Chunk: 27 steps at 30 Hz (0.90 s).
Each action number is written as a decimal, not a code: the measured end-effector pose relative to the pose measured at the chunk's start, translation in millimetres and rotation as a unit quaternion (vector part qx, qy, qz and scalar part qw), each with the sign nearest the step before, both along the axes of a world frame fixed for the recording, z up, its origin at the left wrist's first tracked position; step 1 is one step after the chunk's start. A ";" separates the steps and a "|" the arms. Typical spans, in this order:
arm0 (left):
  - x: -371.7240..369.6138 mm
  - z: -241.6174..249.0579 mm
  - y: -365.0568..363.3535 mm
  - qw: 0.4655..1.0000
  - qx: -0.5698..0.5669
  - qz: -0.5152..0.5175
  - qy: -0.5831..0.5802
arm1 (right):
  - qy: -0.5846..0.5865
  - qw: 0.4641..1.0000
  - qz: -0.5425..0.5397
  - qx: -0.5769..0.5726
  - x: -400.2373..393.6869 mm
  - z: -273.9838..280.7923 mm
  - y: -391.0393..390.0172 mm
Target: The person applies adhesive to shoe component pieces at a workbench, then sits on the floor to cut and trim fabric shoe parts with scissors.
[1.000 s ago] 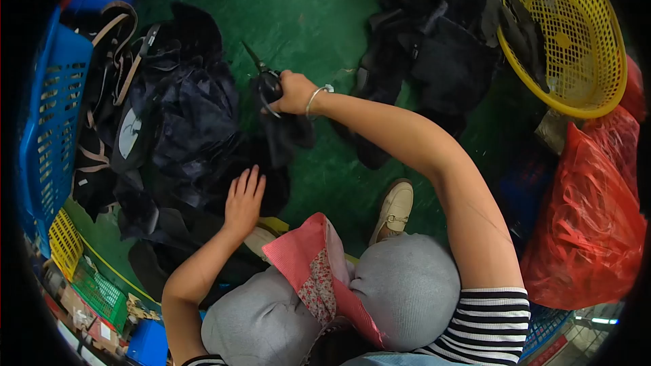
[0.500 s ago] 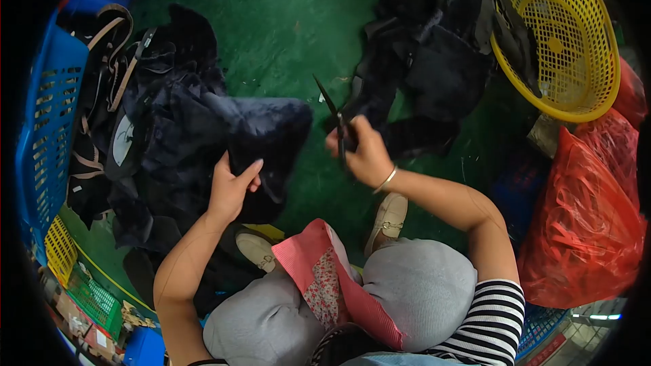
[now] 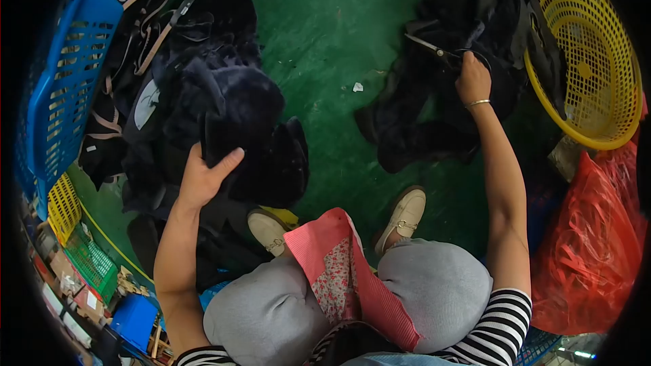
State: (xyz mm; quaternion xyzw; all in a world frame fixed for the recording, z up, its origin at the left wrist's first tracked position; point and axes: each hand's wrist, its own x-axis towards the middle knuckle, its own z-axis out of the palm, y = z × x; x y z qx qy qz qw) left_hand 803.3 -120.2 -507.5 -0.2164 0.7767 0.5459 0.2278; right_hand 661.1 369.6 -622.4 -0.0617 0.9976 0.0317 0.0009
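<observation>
On the left, my left hand (image 3: 207,175) grips the edge of a dark plush fabric piece (image 3: 247,98), thumb on top and fingers hidden beneath. That piece lies over a heap of similar dark cloth. My right hand (image 3: 473,80) reaches out to the right, closed around the handles of a pair of scissors (image 3: 434,47). Their blades point up and left, over a second pile of dark fabric (image 3: 434,122) on the green floor. Strips with tan edging (image 3: 112,122) lie at the far left of the first heap.
A blue basket (image 3: 71,88) stands at the left edge. At the upper right is a yellow basket (image 3: 583,68) with dark cloth over its rim. A red plastic bag (image 3: 576,244) sits below it. Small white scraps (image 3: 358,87) dot the green floor (image 3: 325,20).
My right hand has moved right and away with the scissors, from the middle to over the right pile. My left hand has shifted slightly left, and the held fabric has sunk onto the heap.
</observation>
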 end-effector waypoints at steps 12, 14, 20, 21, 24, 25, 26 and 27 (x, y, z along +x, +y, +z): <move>23.8 -34.7 28.7 0.778 -0.388 -0.311 0.383 | -0.084 0.729 -0.218 -0.644 72.9 73.3 -71.1; 12.7 -22.4 54.4 0.912 -0.154 -0.257 0.281 | -0.142 0.744 -0.214 -0.616 92.0 80.7 -81.7; -24.4 -51.1 122.7 0.945 0.261 -0.184 -0.068 | -0.314 0.706 -0.061 -0.631 136.3 66.3 -122.6; -27.8 -48.9 128.7 0.924 0.276 -0.251 -0.081 | -0.346 0.702 -0.041 -0.622 139.0 65.3 -130.5; -18.2 -58.3 127.6 0.946 0.194 -0.260 0.000 | -0.350 0.717 -0.039 -0.602 145.9 69.1 -138.3; -12.5 -57.5 124.4 0.963 0.130 -0.232 0.046 | -0.347 0.734 -0.062 -0.580 150.2 69.5 -137.4; -6.3 -60.0 118.1 0.962 0.118 -0.214 0.123 | -0.325 0.706 -0.063 -0.626 155.9 63.4 -129.8; -5.7 -59.6 108.8 0.962 0.113 -0.214 0.123 | -0.423 0.673 -0.118 -0.595 151.7 75.1 -119.5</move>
